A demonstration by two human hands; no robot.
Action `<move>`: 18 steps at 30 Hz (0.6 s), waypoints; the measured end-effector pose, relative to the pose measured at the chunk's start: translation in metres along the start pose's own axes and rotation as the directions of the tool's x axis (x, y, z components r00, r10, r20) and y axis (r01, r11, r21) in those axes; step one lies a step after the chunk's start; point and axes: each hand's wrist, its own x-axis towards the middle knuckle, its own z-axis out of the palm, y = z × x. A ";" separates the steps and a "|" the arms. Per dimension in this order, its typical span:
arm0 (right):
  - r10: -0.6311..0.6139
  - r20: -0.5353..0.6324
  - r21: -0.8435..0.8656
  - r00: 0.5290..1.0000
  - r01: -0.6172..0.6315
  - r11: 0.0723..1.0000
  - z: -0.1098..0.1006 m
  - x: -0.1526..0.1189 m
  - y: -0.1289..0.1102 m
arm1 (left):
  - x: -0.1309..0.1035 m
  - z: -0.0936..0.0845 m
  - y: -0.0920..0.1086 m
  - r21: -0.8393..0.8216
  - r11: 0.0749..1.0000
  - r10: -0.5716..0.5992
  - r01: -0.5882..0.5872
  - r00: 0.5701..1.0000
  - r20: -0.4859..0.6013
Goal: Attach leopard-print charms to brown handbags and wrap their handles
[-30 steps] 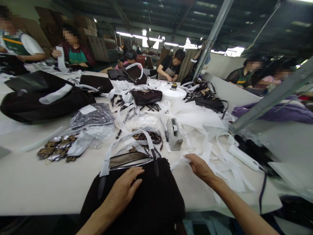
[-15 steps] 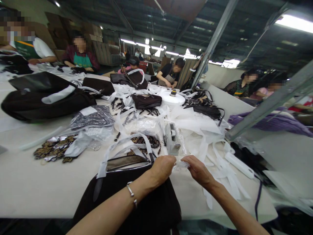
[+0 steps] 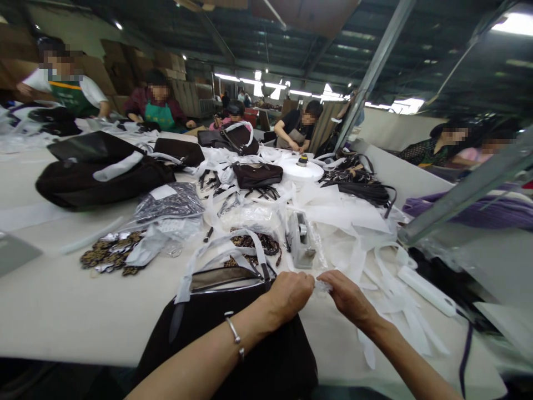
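A dark bag (image 3: 233, 344) with a silver zipper lies at the near edge of the table, its handles wrapped in white material. Over the bag's right top corner, my left hand (image 3: 292, 294) is closed, its fingers curled in; what they pinch is too small to make out. Just to the right, my right hand (image 3: 345, 294) pinches a small crumpled piece of clear plastic (image 3: 323, 285). A narrow gap separates the two hands. Beyond them stands a grey tape dispenser (image 3: 300, 241).
Leopard-patterned pieces (image 3: 112, 253) and a plastic bag of dark items (image 3: 170, 201) lie left. White strips (image 3: 400, 311) and a white tool (image 3: 427, 290) with a cord are right. A metal post (image 3: 470, 183) rises at right. People work around the far side.
The view has turned a little left, so the table and bags appear farther right. My hands have stayed close together, with less clear plastic showing between them.
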 end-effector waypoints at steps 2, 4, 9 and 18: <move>-0.004 -0.006 -0.002 1.000 0.004 1.000 0.002 -0.001 0.003 | -0.001 -0.001 0.003 0.015 1.000 0.005 -0.005 1.000 -0.001; -0.017 -0.028 -0.004 0.999 0.017 1.000 0.003 -0.003 0.005 | -0.003 -0.003 0.005 0.025 1.000 0.017 -0.016 0.999 -0.030; -0.009 -0.040 0.018 0.999 0.010 1.000 0.004 -0.002 0.002 | -0.005 -0.002 0.007 0.013 0.995 0.097 -0.096 0.993 -0.072; 0.015 -0.085 -0.056 0.996 -0.019 0.998 0.002 -0.014 0.024 | -0.015 -0.012 0.002 -0.030 0.999 0.027 -0.030 0.993 -0.111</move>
